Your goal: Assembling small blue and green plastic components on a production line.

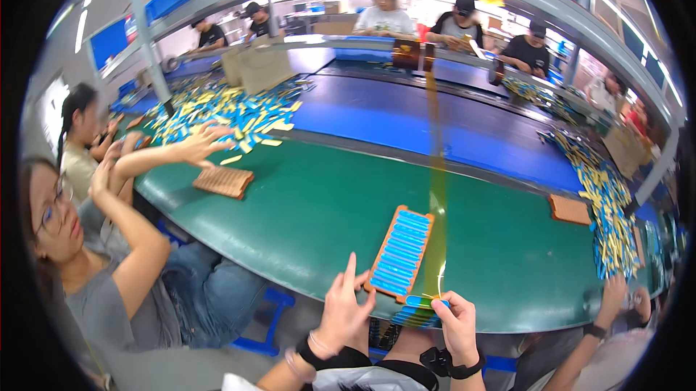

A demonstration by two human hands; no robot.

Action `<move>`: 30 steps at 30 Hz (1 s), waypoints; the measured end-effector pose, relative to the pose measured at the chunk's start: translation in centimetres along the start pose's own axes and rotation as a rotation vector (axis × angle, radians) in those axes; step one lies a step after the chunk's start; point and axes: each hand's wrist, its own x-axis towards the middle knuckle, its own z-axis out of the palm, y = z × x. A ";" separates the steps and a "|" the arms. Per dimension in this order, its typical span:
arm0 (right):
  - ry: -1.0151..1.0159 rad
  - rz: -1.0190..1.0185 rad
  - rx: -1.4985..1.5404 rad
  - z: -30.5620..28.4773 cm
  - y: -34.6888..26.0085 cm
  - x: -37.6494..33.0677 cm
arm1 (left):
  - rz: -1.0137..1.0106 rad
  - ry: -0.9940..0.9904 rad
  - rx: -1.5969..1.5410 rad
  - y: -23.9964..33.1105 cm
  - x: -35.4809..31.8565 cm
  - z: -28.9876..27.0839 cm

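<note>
Tray (383,250), lower center, might skid if that tape (438,195) snags; your left hand (342,313) sits finger-spread by its corner, right hand (459,324) pinching a blue strip (418,302).

own hands: two, left hand (344,309) and right hand (458,322). brown trays, clearly seen: three (near tray (388,294), left tray (223,183), right tray (570,210)). amber film (437,188): one length. strip heaps (225,112): at least three; single strips too many to count. large cartons (272,76): two. black wristbands (466,370), own: two.
</note>
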 end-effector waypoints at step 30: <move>0.261 0.236 -0.120 1.1 0.2 -5.4 | 0.062 -0.327 0.076 3.2 -4.1 1.0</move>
